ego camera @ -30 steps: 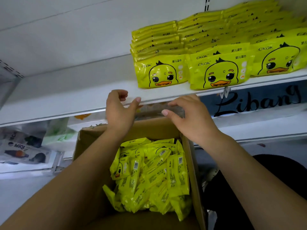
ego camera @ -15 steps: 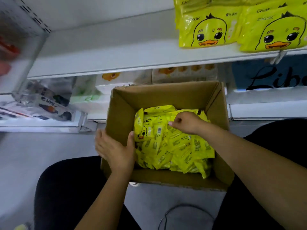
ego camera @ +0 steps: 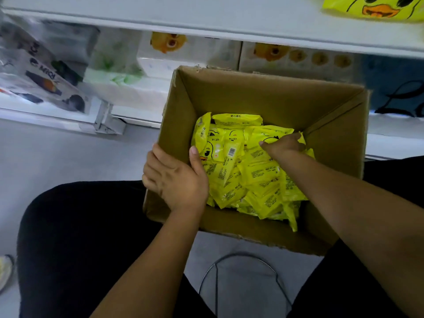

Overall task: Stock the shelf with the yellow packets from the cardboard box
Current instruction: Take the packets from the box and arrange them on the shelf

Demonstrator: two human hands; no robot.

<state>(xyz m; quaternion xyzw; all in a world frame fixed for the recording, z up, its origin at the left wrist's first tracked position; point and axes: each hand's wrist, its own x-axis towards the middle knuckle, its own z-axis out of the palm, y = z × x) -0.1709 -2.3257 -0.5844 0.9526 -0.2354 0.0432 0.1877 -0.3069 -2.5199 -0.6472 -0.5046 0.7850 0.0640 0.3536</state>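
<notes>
On the floor between the person's knees, head view: cardboard box [ego camera: 252, 92] sits open-topped, flaps out of the way, just in front of the lower shelving.

Yellow packets [ego camera: 250, 177] are loose in the bottom of the box, jumbled, mostly barcode side up, a few duck faces showing near the left wall. Pile covers the base, walls bare above it.

Left hand [ego camera: 176, 177]: clamped on the box's left wall near the front corner. Fingers wrap the outside, thumb hooks over the rim to the inside.

Right hand [ego camera: 283, 146]: down inside the box at the far right of the pile. Fingers curled over the top packets, thumb laid across them pointing left. Fingertips buried, so the number of packets in the grip can't be told.

Shelf [ego camera: 206, 17] runs across the top of frame; one duck-print packet [ego camera: 376, 6] lies on it at top right, cropped.

Below the shelf: white packs with duck print [ego camera: 190, 51], clear bags [ego camera: 41, 72] at left, all blurred.

Black trousers [ego camera: 80, 237] flank the box. Thin cable loop [ego camera: 238, 260] lies on the floor in front of it.
</notes>
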